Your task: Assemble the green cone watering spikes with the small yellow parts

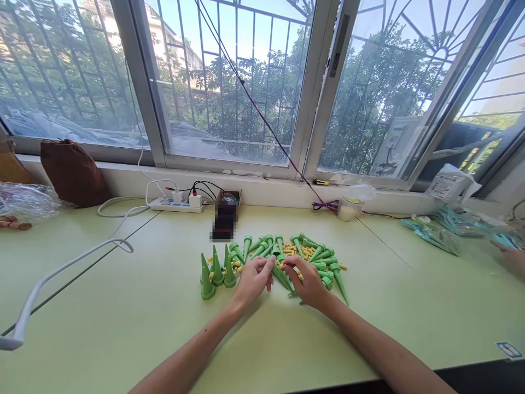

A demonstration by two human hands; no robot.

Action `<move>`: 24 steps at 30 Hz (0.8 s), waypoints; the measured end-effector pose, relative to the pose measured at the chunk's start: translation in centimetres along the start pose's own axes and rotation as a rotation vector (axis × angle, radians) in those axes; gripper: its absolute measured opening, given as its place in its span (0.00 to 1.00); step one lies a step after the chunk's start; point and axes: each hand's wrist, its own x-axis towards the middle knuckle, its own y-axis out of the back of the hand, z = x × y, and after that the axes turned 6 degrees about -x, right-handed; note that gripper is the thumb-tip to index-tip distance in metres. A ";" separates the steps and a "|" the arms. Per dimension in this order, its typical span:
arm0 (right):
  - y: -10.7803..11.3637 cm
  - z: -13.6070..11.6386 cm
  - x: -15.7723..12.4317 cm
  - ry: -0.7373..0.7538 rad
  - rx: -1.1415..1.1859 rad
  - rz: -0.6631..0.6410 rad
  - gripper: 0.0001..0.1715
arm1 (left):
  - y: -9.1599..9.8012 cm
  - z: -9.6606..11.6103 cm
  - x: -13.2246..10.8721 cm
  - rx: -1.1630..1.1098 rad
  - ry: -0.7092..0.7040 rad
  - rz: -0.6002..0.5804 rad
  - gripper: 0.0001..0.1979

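Near the middle of the table, my left hand is closed, its thumb and fingertips drawn together. What it holds, if anything, is hidden. My right hand pinches a small yellow peg between thumb and fingers, close to the left fingertips. A green cone-shaped spike lies between both hands, its point toward me. Around and behind them are many more green spikes on their sides, with a heap of yellow pegs among them. To the left, several green spikes stand upright on their wide caps, with yellow pegs nearby.
A power strip, a small box and a plastic jar stand along the window ledge. A white bent tube crosses the left. At far right are plastic-wrapped packs and another person's hand.
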 end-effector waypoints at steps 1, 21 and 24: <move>0.0 0.0 0.0 0.000 0.000 -0.002 0.06 | 0.0 0.0 0.0 -0.006 0.005 -0.002 0.26; 0.1 0.0 0.2 0.010 -0.013 -0.013 0.08 | -0.1 0.0 0.1 -0.085 0.042 0.061 0.26; 0.1 -0.1 0.2 0.009 -0.017 -0.015 0.08 | -0.1 0.1 0.0 -0.069 0.043 0.048 0.26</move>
